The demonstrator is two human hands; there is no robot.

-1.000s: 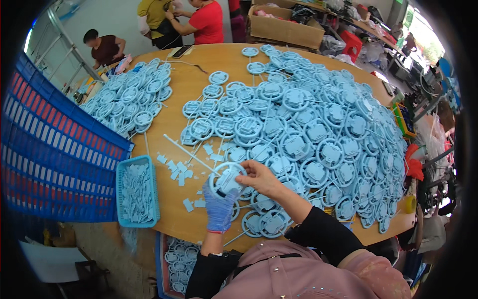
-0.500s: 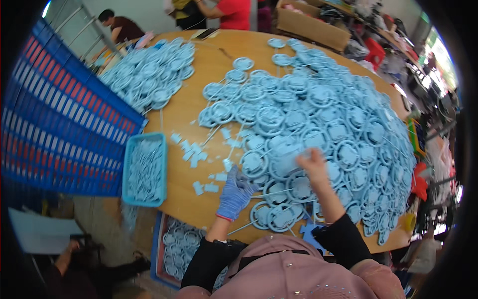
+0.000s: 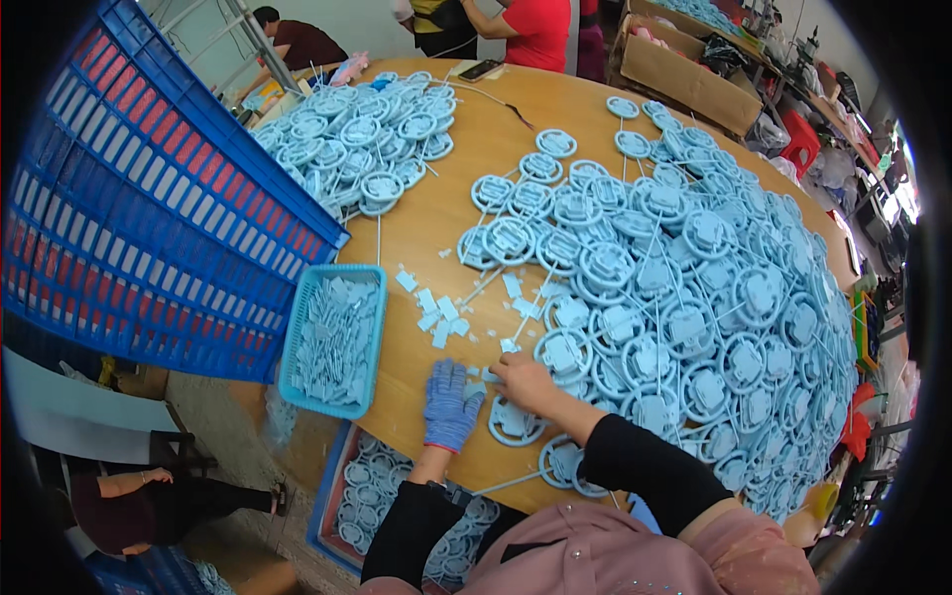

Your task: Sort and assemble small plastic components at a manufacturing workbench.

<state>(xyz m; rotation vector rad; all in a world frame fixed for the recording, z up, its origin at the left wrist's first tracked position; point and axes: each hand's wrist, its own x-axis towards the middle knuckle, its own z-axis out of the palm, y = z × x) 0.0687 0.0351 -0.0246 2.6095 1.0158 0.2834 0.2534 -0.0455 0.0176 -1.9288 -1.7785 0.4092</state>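
My left hand [image 3: 452, 405], in a blue-striped knit glove, rests low over the table with its fingers stretched out. Beside its thumb is a small flat light-blue plastic piece [image 3: 474, 389]. Bare and close by on the right, my right hand [image 3: 528, 383] has its fingertips pinched together at the tabletop; what they hold, if anything, is hidden. Just below it lies a round light-blue plastic part [image 3: 516, 422] with a ring rim. A big heap of similar round parts [image 3: 684, 327], many with thin stems, spreads to the right. Several loose flat pieces [image 3: 439, 319] lie beyond my hands.
A light-blue basket [image 3: 373, 362] of small flat pieces stands at the table's left edge, beside a tall blue slatted crate [image 3: 169, 218]. A second heap [image 3: 362, 139] lies at the far left, near a phone [image 3: 481, 70]. Below the table edge, a bin holds more parts [image 3: 372, 491]. Other people are around.
My right hand has come left and down from over the heap to beside my left hand. The left hand's fingers now point more away from me. The view has shifted, too.
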